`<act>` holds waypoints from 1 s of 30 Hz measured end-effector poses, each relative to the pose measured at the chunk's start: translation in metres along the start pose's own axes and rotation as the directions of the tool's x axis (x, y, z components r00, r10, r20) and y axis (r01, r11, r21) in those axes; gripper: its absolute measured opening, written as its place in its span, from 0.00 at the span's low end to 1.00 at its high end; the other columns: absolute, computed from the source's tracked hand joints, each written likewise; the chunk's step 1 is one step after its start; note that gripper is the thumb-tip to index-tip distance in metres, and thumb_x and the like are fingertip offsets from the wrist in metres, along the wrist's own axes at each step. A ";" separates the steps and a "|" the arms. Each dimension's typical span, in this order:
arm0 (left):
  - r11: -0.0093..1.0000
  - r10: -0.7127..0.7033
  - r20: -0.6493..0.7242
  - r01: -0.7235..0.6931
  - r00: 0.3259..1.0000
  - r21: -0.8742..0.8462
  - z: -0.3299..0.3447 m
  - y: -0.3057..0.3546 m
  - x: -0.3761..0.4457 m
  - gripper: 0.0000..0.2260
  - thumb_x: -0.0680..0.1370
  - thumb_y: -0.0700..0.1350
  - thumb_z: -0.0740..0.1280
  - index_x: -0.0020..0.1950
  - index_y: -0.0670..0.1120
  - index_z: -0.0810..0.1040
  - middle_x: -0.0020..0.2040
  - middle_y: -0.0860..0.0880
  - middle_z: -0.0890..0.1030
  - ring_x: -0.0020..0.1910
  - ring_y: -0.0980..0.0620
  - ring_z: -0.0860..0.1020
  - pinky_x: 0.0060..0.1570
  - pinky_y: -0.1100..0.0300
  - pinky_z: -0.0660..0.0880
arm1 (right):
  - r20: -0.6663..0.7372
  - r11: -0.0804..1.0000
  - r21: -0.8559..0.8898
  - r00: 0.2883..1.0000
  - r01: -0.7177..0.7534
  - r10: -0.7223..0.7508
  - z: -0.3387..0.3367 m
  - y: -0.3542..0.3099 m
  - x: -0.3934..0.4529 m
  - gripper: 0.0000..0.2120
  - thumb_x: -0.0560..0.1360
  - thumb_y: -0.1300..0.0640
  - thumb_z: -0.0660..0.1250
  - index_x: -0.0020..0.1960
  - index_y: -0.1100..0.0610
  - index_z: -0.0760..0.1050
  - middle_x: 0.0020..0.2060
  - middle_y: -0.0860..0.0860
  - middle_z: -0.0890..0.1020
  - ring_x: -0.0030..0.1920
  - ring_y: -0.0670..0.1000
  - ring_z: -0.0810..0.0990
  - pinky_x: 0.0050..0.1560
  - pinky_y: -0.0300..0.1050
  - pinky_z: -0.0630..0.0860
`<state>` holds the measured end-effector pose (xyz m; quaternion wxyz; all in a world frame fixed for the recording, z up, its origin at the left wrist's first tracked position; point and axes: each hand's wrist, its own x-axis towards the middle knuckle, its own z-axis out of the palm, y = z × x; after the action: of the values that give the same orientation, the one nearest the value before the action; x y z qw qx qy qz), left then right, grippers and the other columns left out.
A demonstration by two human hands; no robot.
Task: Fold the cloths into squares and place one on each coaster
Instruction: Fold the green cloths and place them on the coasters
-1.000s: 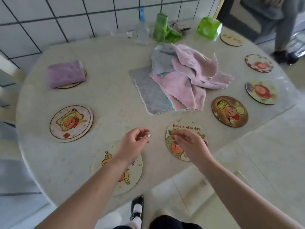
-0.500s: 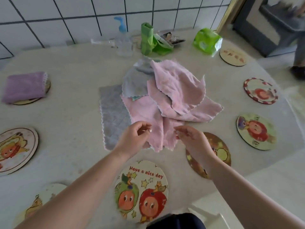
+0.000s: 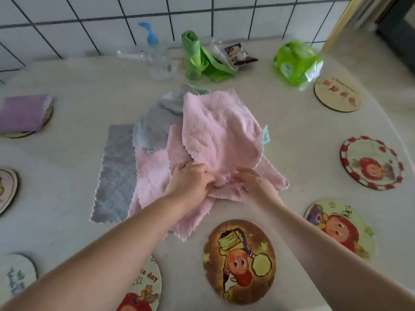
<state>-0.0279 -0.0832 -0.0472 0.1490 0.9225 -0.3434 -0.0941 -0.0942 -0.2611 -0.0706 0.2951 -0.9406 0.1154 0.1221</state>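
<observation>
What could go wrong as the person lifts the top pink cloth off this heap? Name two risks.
1. Both hands, left hand and right hand, grip the top pink cloth, which overlaps another pink cloth and a grey cloth; lifting may drag those along.
2. The clear pump bottle stands just behind the heap and could be knocked over.

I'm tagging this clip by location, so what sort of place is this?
Probably a home kitchen or dining corner: a pale rounded stone-look table against a white tiled wall, with a clear pump bottle and a green roll of bags.
</observation>
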 end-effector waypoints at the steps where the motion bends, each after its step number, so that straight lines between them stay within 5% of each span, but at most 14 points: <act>1: 0.999 -0.027 -0.030 0.026 0.999 -0.034 -0.003 0.001 0.001 0.11 0.76 0.46 0.63 0.55 0.53 0.81 0.55 0.55 0.79 0.56 0.52 0.74 0.56 0.57 0.63 | -0.013 1.000 -0.021 1.000 0.008 -0.009 0.000 0.004 0.004 0.22 0.74 0.62 0.58 0.65 0.47 0.71 0.68 0.43 0.69 0.60 0.47 0.76 0.52 0.42 0.75; 6: 0.939 -0.200 -0.107 0.159 0.974 -0.305 -0.028 0.007 0.000 0.08 0.78 0.43 0.61 0.52 0.49 0.79 0.44 0.54 0.82 0.42 0.55 0.80 0.43 0.55 0.77 | -0.119 0.989 -0.129 0.989 0.072 -0.087 -0.015 0.015 0.024 0.18 0.76 0.58 0.60 0.64 0.46 0.70 0.66 0.43 0.71 0.56 0.52 0.78 0.47 0.46 0.76; 10: 0.863 -0.297 -0.178 0.184 0.938 -0.470 -0.047 -0.004 -0.005 0.07 0.77 0.41 0.62 0.51 0.50 0.78 0.44 0.56 0.82 0.43 0.61 0.79 0.45 0.61 0.75 | -0.207 0.993 -0.087 0.974 0.081 -0.098 -0.036 0.016 0.037 0.15 0.75 0.57 0.61 0.60 0.47 0.75 0.60 0.46 0.75 0.51 0.54 0.79 0.44 0.48 0.76; 14: 0.800 -0.391 -0.287 0.169 0.875 -0.575 -0.076 -0.021 -0.011 0.08 0.77 0.39 0.63 0.45 0.52 0.77 0.39 0.56 0.82 0.38 0.65 0.79 0.37 0.70 0.72 | -0.276 0.993 -0.087 0.956 0.081 -0.102 -0.064 0.004 0.049 0.09 0.74 0.57 0.65 0.53 0.53 0.79 0.54 0.51 0.78 0.48 0.57 0.79 0.43 0.48 0.74; 18: 0.765 -0.451 -0.365 0.142 0.814 -0.628 -0.101 -0.048 -0.015 0.08 0.76 0.44 0.64 0.42 0.58 0.76 0.37 0.61 0.83 0.41 0.61 0.81 0.43 0.63 0.75 | -0.317 0.983 -0.136 0.934 0.125 -0.163 -0.092 -0.018 0.058 0.09 0.72 0.58 0.67 0.52 0.56 0.78 0.52 0.54 0.79 0.49 0.59 0.79 0.45 0.48 0.74; 27: 0.762 -0.538 -0.575 0.064 0.617 -0.645 -0.191 -0.103 -0.072 0.05 0.78 0.38 0.63 0.46 0.47 0.76 0.29 0.63 0.79 0.28 0.69 0.74 0.30 0.73 0.67 | -0.464 0.941 -0.193 0.819 0.278 -0.337 -0.138 -0.147 0.040 0.11 0.74 0.47 0.64 0.52 0.53 0.73 0.41 0.51 0.81 0.40 0.55 0.79 0.36 0.47 0.74; 30: 0.749 -0.566 -0.618 0.028 0.545 -0.662 -0.223 -0.129 -0.107 0.04 0.78 0.40 0.63 0.49 0.44 0.77 0.32 0.60 0.81 0.29 0.69 0.76 0.32 0.66 0.69 | -0.497 0.932 -0.071 0.797 0.356 -0.342 -0.138 -0.200 0.026 0.10 0.73 0.48 0.67 0.50 0.52 0.75 0.37 0.49 0.81 0.37 0.51 0.78 0.37 0.47 0.75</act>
<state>0.0322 0.1272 0.1262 0.5388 0.8185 -0.0224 0.1979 0.0102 -0.1855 0.1364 0.2846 -0.9406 0.0144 -0.1844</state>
